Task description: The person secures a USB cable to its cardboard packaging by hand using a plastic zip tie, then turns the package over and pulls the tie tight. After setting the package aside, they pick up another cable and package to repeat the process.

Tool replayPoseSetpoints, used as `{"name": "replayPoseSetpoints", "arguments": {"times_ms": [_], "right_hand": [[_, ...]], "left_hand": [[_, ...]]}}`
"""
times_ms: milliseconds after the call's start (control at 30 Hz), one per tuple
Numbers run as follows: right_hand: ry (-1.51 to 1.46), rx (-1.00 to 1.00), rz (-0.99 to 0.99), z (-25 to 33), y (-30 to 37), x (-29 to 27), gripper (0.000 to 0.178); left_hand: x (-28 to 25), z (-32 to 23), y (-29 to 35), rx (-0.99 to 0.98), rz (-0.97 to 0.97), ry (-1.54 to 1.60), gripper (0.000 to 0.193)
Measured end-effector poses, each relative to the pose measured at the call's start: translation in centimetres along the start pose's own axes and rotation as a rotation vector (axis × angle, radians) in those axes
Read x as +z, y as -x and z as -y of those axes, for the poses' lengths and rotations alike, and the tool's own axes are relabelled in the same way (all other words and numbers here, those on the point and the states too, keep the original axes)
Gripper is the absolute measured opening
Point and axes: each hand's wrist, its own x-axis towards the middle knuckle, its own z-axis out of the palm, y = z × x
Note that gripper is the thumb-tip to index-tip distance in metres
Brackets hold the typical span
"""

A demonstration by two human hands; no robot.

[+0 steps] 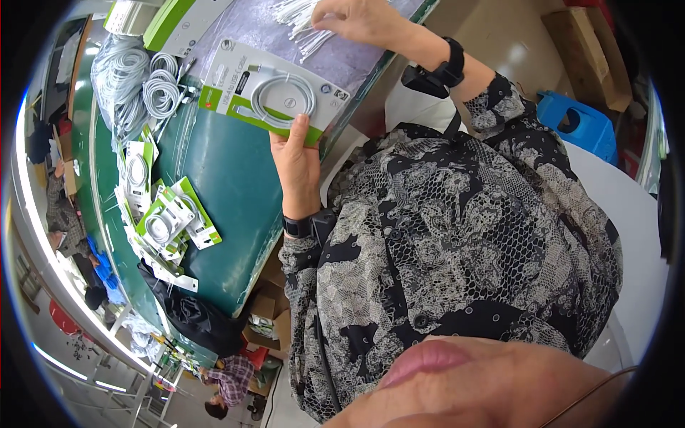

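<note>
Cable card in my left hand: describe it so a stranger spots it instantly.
Find the green table, then the left hand near its edge. It grips a white-and-green card bearing a coiled pale cable. Unlike the similar cards heaped on the table, this one is hand-held.

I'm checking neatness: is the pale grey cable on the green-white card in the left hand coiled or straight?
Coiled: the pale grey cable forms a round loop against the card in the left hand.

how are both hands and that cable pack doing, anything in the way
Left hand gripping cable pack. Right hand at white strips, grip unclear. Nothing seen blocking either hand; other packs heaped apart on green table.
</note>
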Motion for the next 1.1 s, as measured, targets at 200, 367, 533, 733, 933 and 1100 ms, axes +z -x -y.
{"name": "replayPoseSetpoints", "arguments": {"times_ms": [200,367,533,733,933,1100], "right_hand": [[-0.688,0.482,0.067,4.4,0.4,-3.4,0.008],[-0.729,0.229,0.088,3.6,2.5,-3.7,0.007],[-0.626,0.308,0.050,5.8,4.5,-1.8,0.010],[-0.375,-0.026,-0.143,7.7,5.5,-0.7,0.009],[-0.313,-0.106,-0.250,8.9,5.1,-0.6,0.009],[-0.343,-0.108,-0.208,8.6,5.0,0.2,0.008]], "left_hand": [[0.3,0.2,-0.5,0.214,-0.016,-0.123,0.033],[3.0,-0.9,-0.2,0.218,-0.072,-0.041,0.026],[1.8,-0.6,-1.4,0.037,0.450,0.481,0.028],[3.1,-1.5,-1.2,-0.351,0.382,1.163,0.019],[4.1,-1.6,-1.3,-0.392,0.377,1.397,0.012],[4.2,-1.6,-1.1,-0.385,0.371,1.427,0.012]]}}
